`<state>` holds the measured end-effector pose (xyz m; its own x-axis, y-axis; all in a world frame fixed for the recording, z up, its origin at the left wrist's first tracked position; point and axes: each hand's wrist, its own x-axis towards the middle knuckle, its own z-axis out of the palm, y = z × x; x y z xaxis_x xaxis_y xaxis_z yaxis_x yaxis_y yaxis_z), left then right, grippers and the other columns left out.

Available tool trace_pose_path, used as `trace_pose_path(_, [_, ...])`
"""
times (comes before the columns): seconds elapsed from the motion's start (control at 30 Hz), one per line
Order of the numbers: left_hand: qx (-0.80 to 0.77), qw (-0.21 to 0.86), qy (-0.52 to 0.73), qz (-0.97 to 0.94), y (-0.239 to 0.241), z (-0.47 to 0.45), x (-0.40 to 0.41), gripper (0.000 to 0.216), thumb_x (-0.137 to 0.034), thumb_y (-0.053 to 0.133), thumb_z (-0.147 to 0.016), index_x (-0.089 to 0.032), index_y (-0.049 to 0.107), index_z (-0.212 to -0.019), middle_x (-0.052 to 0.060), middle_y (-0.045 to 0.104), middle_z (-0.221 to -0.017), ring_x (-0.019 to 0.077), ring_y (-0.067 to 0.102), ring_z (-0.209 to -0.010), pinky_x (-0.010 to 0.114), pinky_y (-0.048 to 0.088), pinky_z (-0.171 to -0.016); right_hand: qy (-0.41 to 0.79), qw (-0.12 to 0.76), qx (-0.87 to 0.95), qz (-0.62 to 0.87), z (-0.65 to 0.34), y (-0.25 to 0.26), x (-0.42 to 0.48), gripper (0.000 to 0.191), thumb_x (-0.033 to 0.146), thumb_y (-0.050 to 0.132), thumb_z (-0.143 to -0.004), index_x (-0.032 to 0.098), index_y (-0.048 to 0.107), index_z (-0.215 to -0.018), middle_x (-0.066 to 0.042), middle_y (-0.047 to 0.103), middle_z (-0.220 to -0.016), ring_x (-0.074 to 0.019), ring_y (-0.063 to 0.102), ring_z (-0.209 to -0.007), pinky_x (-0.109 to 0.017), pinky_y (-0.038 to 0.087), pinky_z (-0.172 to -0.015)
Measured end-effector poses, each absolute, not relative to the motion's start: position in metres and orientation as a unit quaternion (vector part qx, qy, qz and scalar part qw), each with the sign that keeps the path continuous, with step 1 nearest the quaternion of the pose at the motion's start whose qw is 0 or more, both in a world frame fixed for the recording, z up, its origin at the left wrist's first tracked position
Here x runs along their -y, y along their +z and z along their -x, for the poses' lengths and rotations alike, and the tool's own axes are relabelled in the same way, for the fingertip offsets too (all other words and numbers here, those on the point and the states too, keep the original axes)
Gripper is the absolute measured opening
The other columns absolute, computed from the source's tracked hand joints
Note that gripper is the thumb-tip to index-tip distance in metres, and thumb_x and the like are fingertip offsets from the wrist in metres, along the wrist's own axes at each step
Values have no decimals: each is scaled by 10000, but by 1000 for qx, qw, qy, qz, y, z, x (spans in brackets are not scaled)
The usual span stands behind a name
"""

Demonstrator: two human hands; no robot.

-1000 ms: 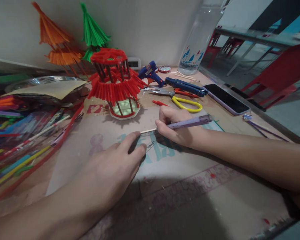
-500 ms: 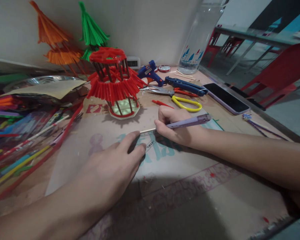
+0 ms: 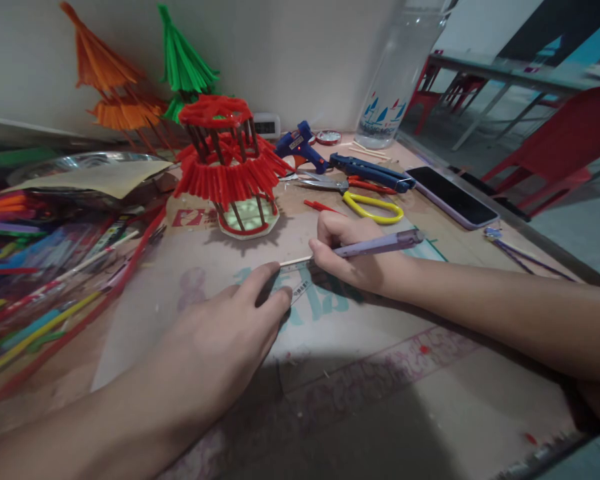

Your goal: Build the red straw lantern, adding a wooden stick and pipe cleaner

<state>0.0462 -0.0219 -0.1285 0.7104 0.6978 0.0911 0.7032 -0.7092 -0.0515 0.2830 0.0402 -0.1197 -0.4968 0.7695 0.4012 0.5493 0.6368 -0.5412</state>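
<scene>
My right hand (image 3: 350,257) is closed around a pale purple pen (image 3: 380,244), its tip down at a thin wooden stick (image 3: 296,262) lying on the cardboard-covered table (image 3: 380,400). My left hand (image 3: 225,340) rests palm down, fingertips pressing the near end of that stick and a small clear ruler (image 3: 300,290) beside it. A red straw lantern (image 3: 227,163) with dark posts stands just behind the hands.
Scissors with yellow handles (image 3: 373,207), blue pliers (image 3: 373,172), a blue glue gun (image 3: 300,150), a phone (image 3: 453,197) and a clear bottle (image 3: 395,73) lie at the back right. Coloured straws (image 3: 35,280) and a metal tray (image 3: 80,170) fill the left. Orange (image 3: 110,80) and green (image 3: 183,63) straw models stand by the wall.
</scene>
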Motion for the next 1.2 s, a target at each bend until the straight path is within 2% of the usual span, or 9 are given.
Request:
trace_pose_path(0.67, [376,51,-20,925,-128,-46,22,396,-162,377,-992,-211,577,-1330,169,541,-1430,201,702,-812,278,546,-577,170,313,843,403,-283,-117,-40,241,286,511,-923,243,376,-729,42,453,-647,-122,418,-580,-285,298,-570])
trace_pose_path(0.9, [373,61,-17,926,-127,-48,22,416,-145,359,-980,-204,581,-1326,181,560,-1408,202,697,-749,300,550,-550,166,339,846,377,-284,-120,-42,241,244,526,-918,237,381,-726,52,451,-635,-110,405,-566,-270,296,-556])
trace_pose_path(1.03, [385,53,-15,921,-126,-50,22,394,-162,376,-982,-212,602,-1302,181,557,-1435,223,718,-807,337,588,-606,192,369,831,370,-284,-118,-42,222,263,539,-943,222,439,-750,59,479,-633,-99,415,-552,-253,307,-547])
trace_pose_path(1.2, [408,-12,-39,912,-123,-52,16,315,-214,401,-1005,-224,664,-1177,125,627,-1366,234,738,-889,384,626,-738,185,360,824,396,-288,-116,-44,184,328,559,-971,189,597,-855,26,607,-690,-114,507,-592,-245,352,-564])
